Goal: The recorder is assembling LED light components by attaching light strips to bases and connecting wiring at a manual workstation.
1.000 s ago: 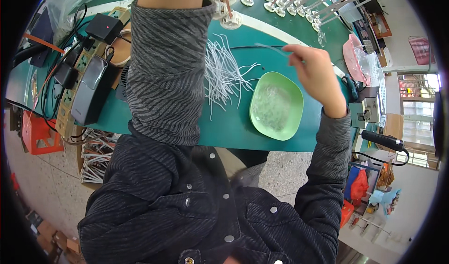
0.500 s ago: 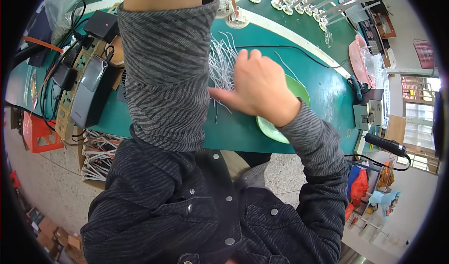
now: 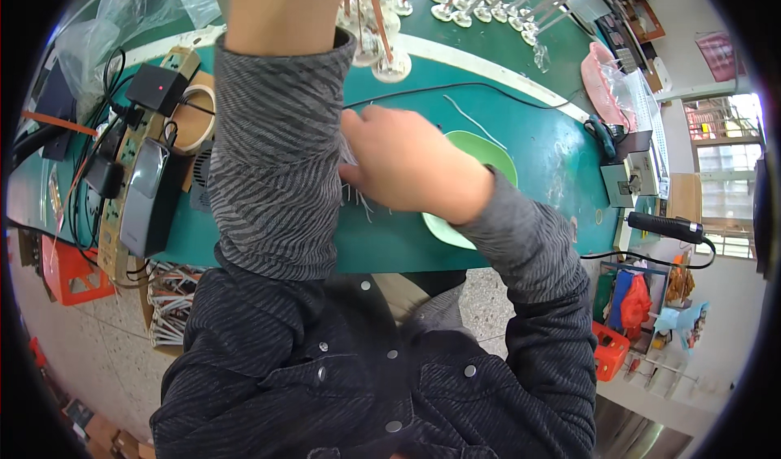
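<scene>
My left forearm, in a grey striped sleeve, reaches up past the upper edge of the picture, and the hand on it is out of sight. Over the green table, my right hand [image 3: 399,159] is curled at a bundle of thin white wires [image 3: 346,151], which show between its thumb and fingers. Loose wire ends poke out below the thumb. The left sleeve hides part of the bundle and the fingertips. Beneath my right wrist lies a light green plate [image 3: 494,151]. Beyond it rests a single white wire [image 3: 476,124].
At left stand a power strip [image 3: 114,223] with adapters, a dark grey box [image 3: 146,190] and a tape roll [image 3: 195,121]. Round-based pieces with upright rods [image 3: 392,67] stand at the back. A black cable [image 3: 455,81] crosses the table. A pink basket [image 3: 606,85] sits at right.
My right hand has moved left and its fingers have closed in on the white wires. The bundle, spread wide before, now shows only in part beside the left sleeve. The view has shifted slightly.
</scene>
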Demonstrator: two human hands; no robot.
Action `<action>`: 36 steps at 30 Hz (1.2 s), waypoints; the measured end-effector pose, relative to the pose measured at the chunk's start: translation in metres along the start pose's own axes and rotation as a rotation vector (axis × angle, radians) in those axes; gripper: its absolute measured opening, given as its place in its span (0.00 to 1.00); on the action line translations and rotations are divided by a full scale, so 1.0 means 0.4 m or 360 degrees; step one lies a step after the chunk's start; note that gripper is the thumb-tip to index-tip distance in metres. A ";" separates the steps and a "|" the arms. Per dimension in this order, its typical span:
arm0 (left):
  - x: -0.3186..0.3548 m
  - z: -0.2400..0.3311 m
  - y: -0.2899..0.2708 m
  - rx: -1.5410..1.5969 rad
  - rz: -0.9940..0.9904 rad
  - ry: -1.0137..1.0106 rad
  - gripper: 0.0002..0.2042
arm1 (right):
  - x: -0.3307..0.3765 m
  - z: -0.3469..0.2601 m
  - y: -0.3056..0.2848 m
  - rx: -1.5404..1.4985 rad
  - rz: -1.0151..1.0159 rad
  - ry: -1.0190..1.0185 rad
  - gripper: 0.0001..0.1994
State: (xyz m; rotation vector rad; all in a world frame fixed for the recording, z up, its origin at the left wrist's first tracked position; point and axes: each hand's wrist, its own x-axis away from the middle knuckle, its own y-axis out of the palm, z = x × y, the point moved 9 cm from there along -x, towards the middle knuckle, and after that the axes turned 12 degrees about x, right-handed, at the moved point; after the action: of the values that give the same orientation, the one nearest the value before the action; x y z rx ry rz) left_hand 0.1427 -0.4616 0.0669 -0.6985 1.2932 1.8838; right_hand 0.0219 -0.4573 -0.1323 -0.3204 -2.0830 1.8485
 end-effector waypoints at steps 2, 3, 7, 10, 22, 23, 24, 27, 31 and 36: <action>0.007 -0.011 0.008 0.0015 0.0101 0.0026 0.12 | 0.057 0.040 -0.108 0.0011 0.0466 -0.0064 0.12; 0.009 -0.026 0.018 0.0061 0.0035 -0.0063 0.12 | 0.086 0.110 -0.130 -0.0022 0.0451 0.0089 0.11; 0.012 -0.052 0.080 0.0099 -0.0082 -0.0213 0.12 | 0.214 0.400 -0.106 0.0201 0.0246 0.0393 0.10; 0.041 -0.111 0.105 -0.0010 -0.0189 -0.0297 0.14 | 0.238 0.474 -0.031 -0.0141 0.0007 0.0462 0.10; 0.098 -0.248 0.192 -0.0055 -0.0264 -0.0552 0.14 | 0.277 0.560 -0.166 -0.0359 0.0420 0.0603 0.04; 0.108 -0.295 0.183 -0.0110 -0.0309 -0.0716 0.14 | 0.293 0.569 -0.221 -0.0352 0.0566 0.0535 0.03; 0.111 -0.305 0.183 -0.0125 -0.0313 -0.0731 0.14 | 0.309 0.561 -0.275 -0.0378 0.0629 0.0545 0.03; 0.115 -0.350 0.140 -0.0644 -0.0248 -0.0872 0.16 | 0.334 0.515 -0.405 -0.0656 0.0832 0.0540 0.05; 0.170 -0.453 0.143 -0.0314 -0.0555 -0.0999 0.17 | 0.354 0.474 -0.481 -0.0751 0.1274 0.0495 0.08; 0.198 -0.496 0.153 -0.0310 -0.0647 -0.1142 0.16 | 0.362 0.484 -0.472 -0.0598 0.1392 0.0606 0.12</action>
State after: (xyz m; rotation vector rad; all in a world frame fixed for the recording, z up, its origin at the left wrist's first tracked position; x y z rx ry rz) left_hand 0.0527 -0.6403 -0.0298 -0.2898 0.4769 1.6913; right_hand -0.1769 -0.6032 0.0502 -1.7519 -2.1445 1.5346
